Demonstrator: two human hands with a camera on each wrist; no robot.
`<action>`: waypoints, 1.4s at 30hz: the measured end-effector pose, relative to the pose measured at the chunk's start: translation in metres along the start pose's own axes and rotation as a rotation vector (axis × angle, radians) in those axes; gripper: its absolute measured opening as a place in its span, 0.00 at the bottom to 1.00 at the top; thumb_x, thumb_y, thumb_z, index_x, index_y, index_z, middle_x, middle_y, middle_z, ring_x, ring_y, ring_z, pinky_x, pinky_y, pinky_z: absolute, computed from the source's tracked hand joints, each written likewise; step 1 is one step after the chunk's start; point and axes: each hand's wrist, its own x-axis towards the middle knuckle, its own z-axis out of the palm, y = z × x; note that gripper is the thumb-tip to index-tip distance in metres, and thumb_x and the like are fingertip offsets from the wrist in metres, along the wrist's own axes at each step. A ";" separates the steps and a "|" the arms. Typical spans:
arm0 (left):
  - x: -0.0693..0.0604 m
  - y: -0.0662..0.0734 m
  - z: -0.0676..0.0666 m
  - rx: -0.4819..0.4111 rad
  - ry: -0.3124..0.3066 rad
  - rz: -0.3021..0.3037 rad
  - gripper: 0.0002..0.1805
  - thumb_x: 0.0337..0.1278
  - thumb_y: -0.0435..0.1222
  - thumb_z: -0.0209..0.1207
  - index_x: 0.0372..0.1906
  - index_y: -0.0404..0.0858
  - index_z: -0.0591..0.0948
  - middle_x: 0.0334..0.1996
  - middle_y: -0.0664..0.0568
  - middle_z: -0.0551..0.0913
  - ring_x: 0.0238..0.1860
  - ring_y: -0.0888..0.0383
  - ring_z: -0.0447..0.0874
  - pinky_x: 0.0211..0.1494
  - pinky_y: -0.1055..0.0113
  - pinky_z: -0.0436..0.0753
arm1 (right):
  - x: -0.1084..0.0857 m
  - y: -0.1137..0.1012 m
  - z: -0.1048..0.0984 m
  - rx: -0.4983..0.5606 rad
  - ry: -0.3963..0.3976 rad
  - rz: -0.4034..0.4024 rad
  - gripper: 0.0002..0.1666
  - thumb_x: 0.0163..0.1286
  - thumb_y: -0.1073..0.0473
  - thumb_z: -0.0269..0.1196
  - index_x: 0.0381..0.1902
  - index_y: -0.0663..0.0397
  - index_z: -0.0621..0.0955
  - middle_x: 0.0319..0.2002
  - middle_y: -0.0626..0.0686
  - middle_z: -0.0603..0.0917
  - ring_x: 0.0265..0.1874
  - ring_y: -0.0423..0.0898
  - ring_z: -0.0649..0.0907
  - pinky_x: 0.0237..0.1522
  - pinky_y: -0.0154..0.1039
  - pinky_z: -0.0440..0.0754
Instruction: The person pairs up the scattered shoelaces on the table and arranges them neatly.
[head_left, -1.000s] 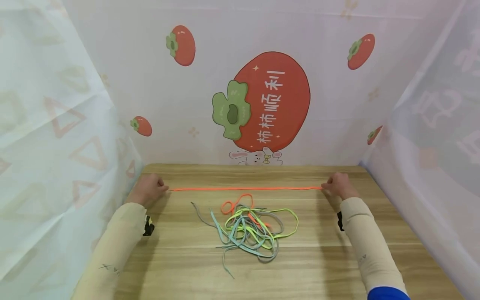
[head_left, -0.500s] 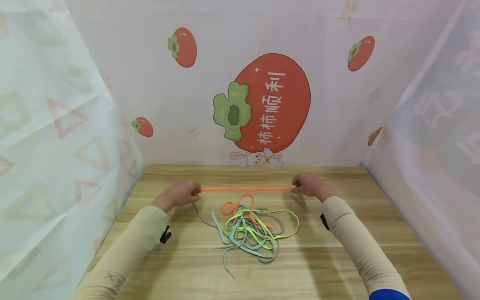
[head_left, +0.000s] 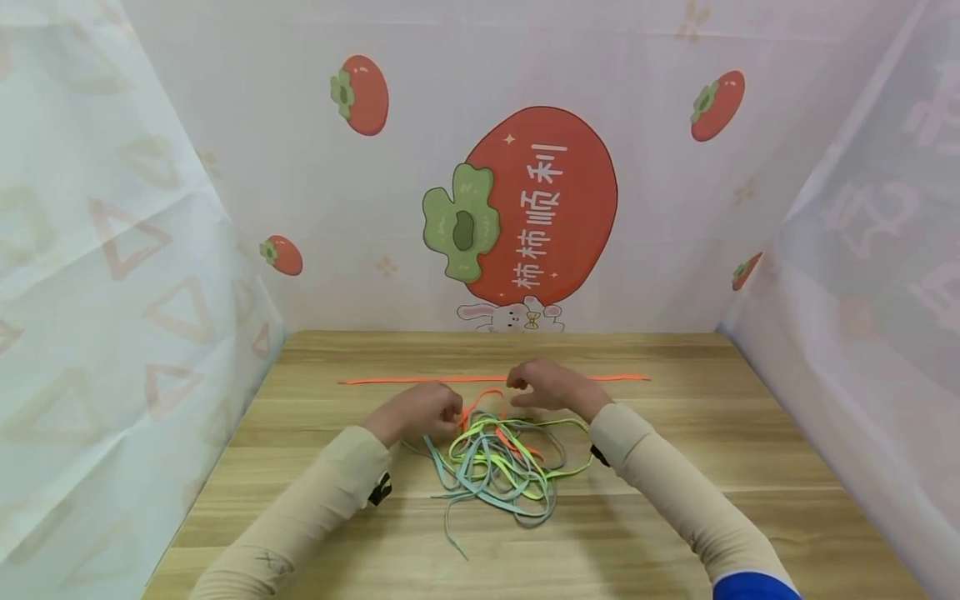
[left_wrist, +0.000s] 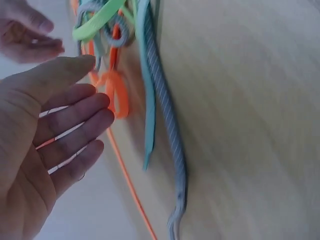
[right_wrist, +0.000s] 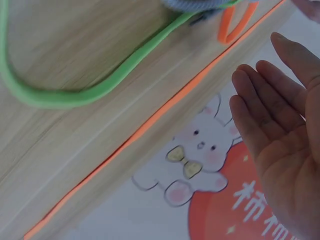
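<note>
A tangle of shoelaces in teal, grey, yellow-green and orange lies mid-table. Behind it a single orange shoelace is stretched straight from left to right. My left hand hovers at the tangle's left side, beside an orange loop; its fingers are loosely bent with nothing between them. Above the far right part of the tangle is my right hand, thumb and fingers apart and holding nothing. It hides part of the straight lace in the head view. A grey lace and a teal lace end trail below the left hand.
The wooden table meets a printed backdrop at its rear edge. White sheets hang on the left and the right, closing in both sides.
Both hands have let go of the straight orange lace, which stays on the table. They have moved inward along it, then nearer to the tangle.
</note>
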 end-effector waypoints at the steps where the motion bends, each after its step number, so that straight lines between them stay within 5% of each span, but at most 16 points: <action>1: 0.002 0.001 0.002 0.000 -0.002 -0.009 0.09 0.63 0.33 0.68 0.27 0.41 0.81 0.22 0.58 0.76 0.25 0.66 0.67 0.32 0.69 0.69 | 0.003 -0.004 0.002 0.000 0.001 -0.018 0.19 0.76 0.55 0.68 0.59 0.60 0.85 0.55 0.59 0.88 0.52 0.53 0.87 0.59 0.52 0.85; 5: 0.005 0.004 0.009 0.017 -0.002 -0.020 0.12 0.62 0.30 0.68 0.24 0.39 0.80 0.19 0.60 0.67 0.22 0.65 0.60 0.29 0.70 0.62 | 0.011 -0.018 0.008 0.018 0.003 -0.067 0.19 0.76 0.57 0.68 0.59 0.60 0.85 0.55 0.59 0.88 0.53 0.54 0.87 0.58 0.52 0.85; 14: 0.005 0.007 0.019 0.042 0.085 -0.049 0.11 0.66 0.28 0.66 0.29 0.45 0.87 0.27 0.59 0.85 0.27 0.65 0.74 0.36 0.68 0.76 | 0.021 -0.035 0.015 0.036 0.018 -0.137 0.19 0.77 0.58 0.67 0.61 0.58 0.85 0.57 0.56 0.89 0.54 0.52 0.88 0.59 0.49 0.86; 22: 0.006 0.014 -0.002 -0.098 0.130 -0.074 0.07 0.74 0.33 0.63 0.36 0.41 0.86 0.32 0.53 0.88 0.30 0.65 0.78 0.39 0.66 0.80 | 0.026 -0.037 0.015 0.092 0.078 -0.179 0.17 0.77 0.56 0.67 0.60 0.51 0.86 0.57 0.51 0.90 0.57 0.49 0.88 0.62 0.47 0.85; 33: 0.003 0.026 -0.030 -0.064 0.202 -0.016 0.05 0.74 0.32 0.62 0.40 0.40 0.86 0.35 0.53 0.90 0.35 0.63 0.85 0.42 0.67 0.84 | 0.026 -0.040 -0.001 0.093 0.198 -0.262 0.10 0.77 0.54 0.67 0.50 0.50 0.90 0.46 0.48 0.93 0.45 0.43 0.90 0.52 0.50 0.89; 42: 0.002 0.030 -0.043 -0.111 0.257 0.031 0.04 0.74 0.33 0.63 0.40 0.41 0.87 0.37 0.50 0.91 0.37 0.62 0.88 0.45 0.59 0.89 | 0.021 -0.043 -0.008 0.149 0.209 -0.299 0.06 0.77 0.57 0.67 0.43 0.49 0.90 0.39 0.45 0.92 0.35 0.35 0.86 0.41 0.31 0.85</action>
